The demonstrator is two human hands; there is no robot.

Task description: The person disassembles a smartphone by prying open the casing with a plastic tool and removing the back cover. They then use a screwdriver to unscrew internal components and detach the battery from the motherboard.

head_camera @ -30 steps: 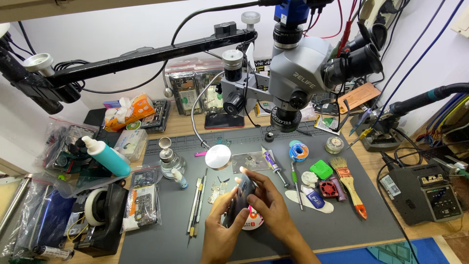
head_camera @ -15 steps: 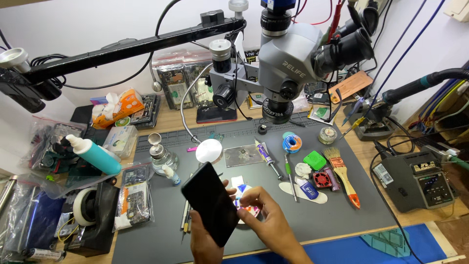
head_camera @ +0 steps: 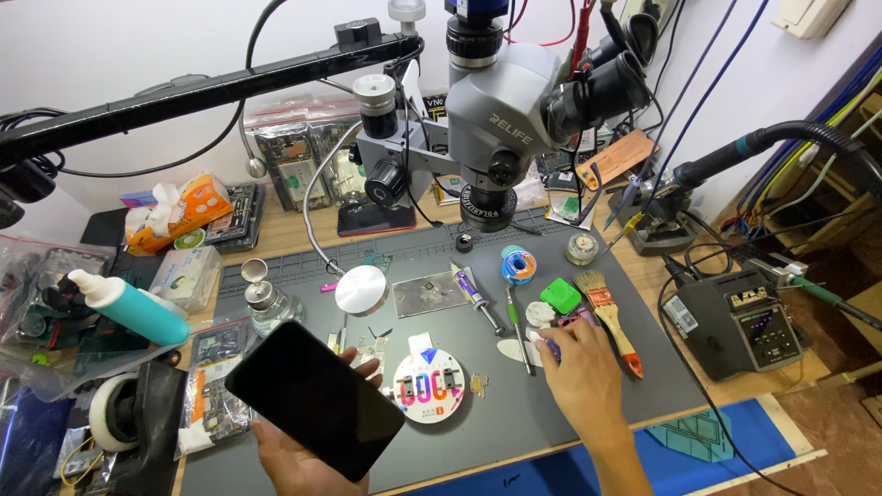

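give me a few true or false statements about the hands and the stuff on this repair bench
1. The left hand holds a black phone. True.
2. The right hand grips the brush. False: it reaches among small items beside the brush, which lies on the mat.
3. The teal bottle stands upright. False: it is tilted, at the left of the bench.
4. A round disc lies between the hands. True.
5. The microscope sits above the mat's far edge. True.
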